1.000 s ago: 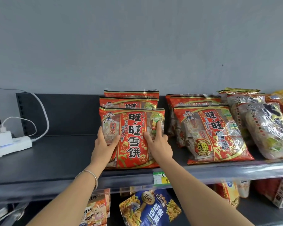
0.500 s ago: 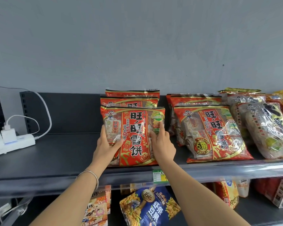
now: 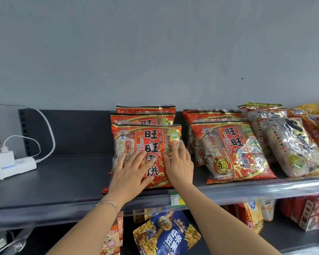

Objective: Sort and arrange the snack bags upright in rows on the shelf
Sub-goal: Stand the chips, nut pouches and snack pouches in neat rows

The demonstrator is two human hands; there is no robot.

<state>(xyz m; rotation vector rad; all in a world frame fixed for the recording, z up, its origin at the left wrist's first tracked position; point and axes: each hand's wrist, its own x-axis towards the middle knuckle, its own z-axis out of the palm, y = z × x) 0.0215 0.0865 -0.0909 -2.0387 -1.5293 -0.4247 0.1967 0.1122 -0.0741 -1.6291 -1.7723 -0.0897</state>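
The front red snack bag [image 3: 145, 153], gripped before, is now only pressed by flat open left hand [image 3: 129, 173] and right hand [image 3: 179, 162], so it seems placed.

Shelf [image 3: 66, 173] free left; power strip [image 3: 17, 163] far-left.

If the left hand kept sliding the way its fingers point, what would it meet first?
Left hand lies flat on the front red snack bag, fingers aimed up and right. It would likely meet the right hand first, though depth is unclear.

Red-and-gold snack bags [image 3: 146, 144] (black lettering), dark grey shelf [image 3: 63, 177]
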